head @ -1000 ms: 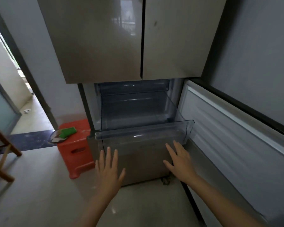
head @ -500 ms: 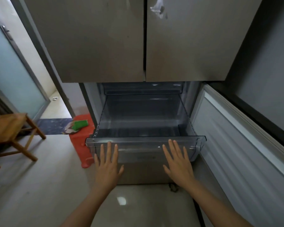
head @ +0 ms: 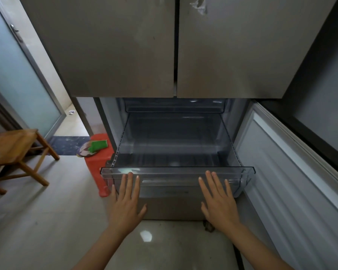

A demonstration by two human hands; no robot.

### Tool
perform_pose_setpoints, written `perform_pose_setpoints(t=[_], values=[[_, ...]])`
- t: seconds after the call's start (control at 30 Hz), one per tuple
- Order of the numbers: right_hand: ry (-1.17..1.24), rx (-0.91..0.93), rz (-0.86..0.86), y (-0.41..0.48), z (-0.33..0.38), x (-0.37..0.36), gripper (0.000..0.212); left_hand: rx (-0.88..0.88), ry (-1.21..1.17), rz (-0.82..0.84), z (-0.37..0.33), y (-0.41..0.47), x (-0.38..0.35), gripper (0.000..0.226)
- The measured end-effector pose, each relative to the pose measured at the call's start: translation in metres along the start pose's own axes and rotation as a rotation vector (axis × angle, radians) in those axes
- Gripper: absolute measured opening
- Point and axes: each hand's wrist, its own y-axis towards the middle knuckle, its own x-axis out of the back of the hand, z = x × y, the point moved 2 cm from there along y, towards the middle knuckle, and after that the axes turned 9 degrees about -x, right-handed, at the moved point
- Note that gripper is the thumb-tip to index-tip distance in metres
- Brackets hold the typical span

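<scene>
At six o'clock below the fridge doors point(head: 115, 45), the pulled-out clear drawer point(head: 176, 170) is being touched by left hand point(head: 125, 207) and right hand point(head: 219, 207), fingers straight, nothing gripped; at nine o'clock, a red stool point(head: 98, 160) on glossy floor point(head: 37, 221).

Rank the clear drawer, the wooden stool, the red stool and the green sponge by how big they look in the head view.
1. clear drawer
2. wooden stool
3. red stool, partly hidden behind the drawer, so its place against the wooden stool is unsure
4. green sponge
</scene>
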Motion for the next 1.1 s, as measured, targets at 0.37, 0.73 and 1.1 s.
perform_pose_setpoints(t=[0.37,0.73,1.1], values=[[0.013,-0.057,0.112,0.047,0.001,-0.008,0.104,-0.004,-0.006,0.180,0.017,0.046,-0.006,0.122],[-0.091,-0.031,0.218,0.155,-0.009,-0.036,0.109,0.070,-0.125,0.264,0.055,0.154,-0.011,0.098],[-0.167,-0.042,0.399,0.223,-0.021,-0.065,0.110,-0.005,-0.128,0.410,0.080,0.221,-0.028,0.100]])
